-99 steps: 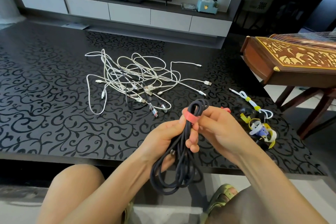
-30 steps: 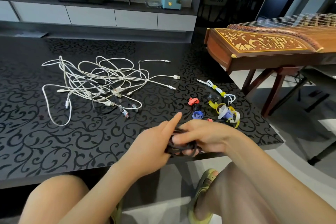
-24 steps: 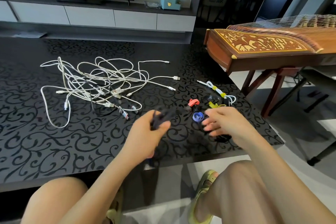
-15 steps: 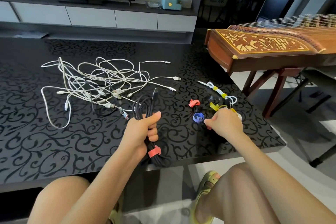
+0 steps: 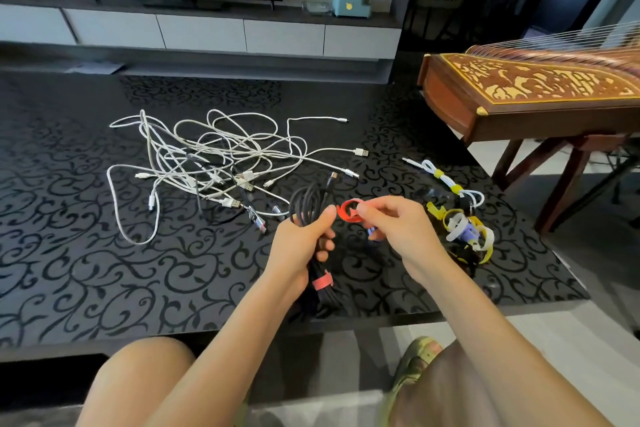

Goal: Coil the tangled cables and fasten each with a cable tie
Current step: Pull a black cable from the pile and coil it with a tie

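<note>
My left hand (image 5: 300,243) grips a coiled black cable (image 5: 308,199) around its middle; a red tie (image 5: 322,282) wraps the coil below my fist. My right hand (image 5: 398,229) pinches a second red tie (image 5: 347,210), curled into a loop, right beside the coil's upper end. A tangle of white cables (image 5: 214,163) lies on the black patterned table (image 5: 86,270) to the left. A white cable bound with yellow ties (image 5: 446,182) lies at the right. Loose coloured ties (image 5: 465,230) are heaped next to my right hand.
A wooden zither (image 5: 533,90) on a stand sits at the table's right edge. A TV console (image 5: 207,31) runs along the far wall. My knees (image 5: 145,381) are below the table's near edge.
My right hand has picked a red tie from the heap and brought it to the coil. My left hand still holds the black coil, now a little further right.
</note>
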`<state>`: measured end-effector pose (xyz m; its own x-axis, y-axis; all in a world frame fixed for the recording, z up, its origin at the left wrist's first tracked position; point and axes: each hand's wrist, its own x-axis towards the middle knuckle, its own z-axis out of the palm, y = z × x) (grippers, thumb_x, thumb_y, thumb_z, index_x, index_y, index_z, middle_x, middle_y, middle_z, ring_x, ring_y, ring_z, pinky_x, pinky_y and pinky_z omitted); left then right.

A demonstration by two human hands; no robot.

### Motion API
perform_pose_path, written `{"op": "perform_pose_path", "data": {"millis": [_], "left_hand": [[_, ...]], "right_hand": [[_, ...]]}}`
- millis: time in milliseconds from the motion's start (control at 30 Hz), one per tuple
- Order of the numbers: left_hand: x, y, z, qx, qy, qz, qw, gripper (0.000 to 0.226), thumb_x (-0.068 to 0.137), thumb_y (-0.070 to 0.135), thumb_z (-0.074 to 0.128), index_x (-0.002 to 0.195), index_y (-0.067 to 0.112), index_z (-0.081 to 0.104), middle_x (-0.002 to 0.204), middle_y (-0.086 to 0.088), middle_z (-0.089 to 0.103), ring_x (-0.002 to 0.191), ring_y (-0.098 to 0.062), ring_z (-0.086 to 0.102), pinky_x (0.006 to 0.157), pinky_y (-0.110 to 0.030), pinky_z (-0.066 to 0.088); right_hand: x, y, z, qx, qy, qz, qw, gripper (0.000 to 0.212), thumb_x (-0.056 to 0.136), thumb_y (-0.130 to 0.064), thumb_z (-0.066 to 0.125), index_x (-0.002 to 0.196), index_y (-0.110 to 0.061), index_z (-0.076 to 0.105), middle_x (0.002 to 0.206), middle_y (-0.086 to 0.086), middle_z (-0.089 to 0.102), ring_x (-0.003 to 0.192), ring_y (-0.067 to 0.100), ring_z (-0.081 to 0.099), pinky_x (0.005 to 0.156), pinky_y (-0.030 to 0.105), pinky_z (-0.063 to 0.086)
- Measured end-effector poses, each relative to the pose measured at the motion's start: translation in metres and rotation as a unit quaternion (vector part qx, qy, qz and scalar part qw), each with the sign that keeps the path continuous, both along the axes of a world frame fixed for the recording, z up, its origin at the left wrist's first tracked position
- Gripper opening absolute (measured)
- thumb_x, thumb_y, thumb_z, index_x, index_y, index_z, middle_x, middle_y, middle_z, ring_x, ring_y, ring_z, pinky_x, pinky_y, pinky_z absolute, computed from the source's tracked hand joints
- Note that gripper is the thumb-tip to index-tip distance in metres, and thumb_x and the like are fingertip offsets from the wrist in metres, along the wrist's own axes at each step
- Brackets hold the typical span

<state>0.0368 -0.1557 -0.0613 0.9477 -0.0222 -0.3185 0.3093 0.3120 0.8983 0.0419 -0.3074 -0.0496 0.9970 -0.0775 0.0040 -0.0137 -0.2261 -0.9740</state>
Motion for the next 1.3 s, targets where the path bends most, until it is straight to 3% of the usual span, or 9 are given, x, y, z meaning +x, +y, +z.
{"op": "perform_pose_path", "data": {"millis": [233, 400, 467, 567, 833, 933, 1033, 1167, 1300], "left_hand": [[-0.003, 0.006, 0.008, -0.093, 0.025, -0.046, 0.994, 0.012, 0.082, -0.008, 0.059, 0.079, 0.002, 0.064, 0.066, -0.005, 0.060, 0.046, -0.009, 0.046, 0.034, -0.014, 0.025], [-0.022, 0.018, 0.018, -0.126, -0.054, -0.148, 0.980, 0.008, 0.071, -0.005, 0.068, 0.077, 0.000, 0.065, 0.066, -0.009, 0.057, 0.045, -0.008, 0.042, 0.036, -0.014, 0.026], [-0.028, 0.028, 0.020, -0.100, -0.096, -0.183, 0.973, 0.007, 0.071, 0.004, 0.068, 0.075, 0.005, 0.073, 0.072, -0.009, 0.062, 0.047, -0.008, 0.040, 0.039, -0.016, 0.025], [-0.036, 0.042, 0.023, -0.051, -0.121, -0.218, 0.967, 0.006, 0.070, 0.005, 0.071, 0.069, 0.011, 0.071, 0.066, -0.007, 0.049, 0.048, -0.009, 0.040, 0.041, -0.017, 0.025], [-0.037, 0.055, 0.019, -0.100, -0.042, -0.087, 0.990, 0.019, 0.066, -0.014, 0.060, 0.083, -0.005, 0.057, 0.047, -0.002, 0.048, 0.033, -0.008, 0.035, 0.034, -0.014, 0.025], [-0.032, 0.060, 0.015, -0.045, -0.045, 0.009, 0.998, 0.015, 0.079, -0.017, 0.050, 0.085, -0.005, 0.057, 0.050, -0.005, 0.050, 0.035, -0.009, 0.036, 0.035, -0.015, 0.025], [-0.028, 0.070, 0.014, -0.011, -0.044, 0.049, 0.998, 0.017, 0.082, -0.018, 0.049, 0.086, -0.005, 0.059, 0.062, -0.014, 0.060, 0.037, -0.008, 0.040, 0.035, -0.015, 0.027], [-0.027, 0.072, 0.014, 0.031, -0.029, 0.005, 0.999, 0.018, 0.082, -0.020, 0.050, 0.084, -0.004, 0.059, 0.064, -0.015, 0.063, 0.039, -0.010, 0.043, 0.035, -0.016, 0.028], [-0.028, 0.073, 0.014, 0.026, 0.023, -0.032, 0.999, 0.012, 0.079, -0.011, 0.059, 0.076, 0.000, 0.057, 0.064, -0.011, 0.057, 0.045, -0.011, 0.046, 0.036, -0.016, 0.028]], "right_hand": [[-0.007, 0.013, 0.003, 0.174, 0.073, 0.107, 0.976, 0.009, 0.085, -0.010, 0.061, 0.081, -0.006, 0.069, 0.080, 0.005, 0.068, 0.074, 0.013, 0.059, 0.062, 0.020, 0.047], [-0.028, 0.020, 0.010, 0.464, 0.167, 0.195, 0.848, 0.017, 0.078, -0.016, 0.063, 0.072, -0.001, 0.069, 0.074, 0.012, 0.057, 0.062, 0.022, 0.059, 0.058, 0.024, 0.038], [-0.033, 0.021, 0.011, 0.484, 0.193, 0.238, 0.820, 0.019, 0.065, -0.017, 0.077, 0.074, -0.002, 0.068, 0.072, 0.008, 0.055, 0.057, 0.015, 0.053, 0.051, 0.021, 0.030], [-0.036, 0.021, 0.012, 0.437, 0.208, 0.283, 0.828, 0.023, 0.060, -0.016, 0.080, 0.074, -0.005, 0.065, 0.064, -0.001, 0.051, 0.048, 0.006, 0.037, 0.048, 0.020, 0.018], [-0.041, 0.036, 0.000, 0.548, 0.178, 0.232, 0.784, 0.037, 0.053, 0.005, 0.081, 0.083, -0.009, 0.063, 0.064, 0.007, 0.054, 0.054, 0.014, 0.047, 0.047, 0.023, 0.029], [-0.041, 0.043, 0.007, 0.443, 0.188, 0.230, 0.846, 0.041, 0.067, -0.022, 0.078, 0.101, -0.005, 0.062, 0.054, 0.005, 0.046, 0.050, 0.014, 0.037, 0.049, 0.026, 0.019], [-0.041, 0.049, 0.011, 0.156, 0.193, 0.155, 0.956, 0.051, 0.081, -0.051, 0.059, 0.095, -0.003, 0.069, 0.042, -0.003, 0.029, 0.043, 0.012, 0.021, 0.050, 0.026, 0.014], [-0.045, 0.053, 0.011, -0.049, 0.140, 0.188, 0.971, 0.033, 0.089, -0.037, 0.061, 0.078, -0.008, 0.072, 0.042, -0.012, 0.037, 0.036, 0.004, 0.030, 0.041, 0.014, 0.022], [-0.040, 0.047, 0.014, -0.072, 0.113, 0.123, 0.983, 0.030, 0.086, -0.021, 0.065, 0.057, -0.014, 0.064, 0.038, -0.013, 0.040, 0.039, 0.002, 0.034, 0.044, 0.011, 0.025]]}}
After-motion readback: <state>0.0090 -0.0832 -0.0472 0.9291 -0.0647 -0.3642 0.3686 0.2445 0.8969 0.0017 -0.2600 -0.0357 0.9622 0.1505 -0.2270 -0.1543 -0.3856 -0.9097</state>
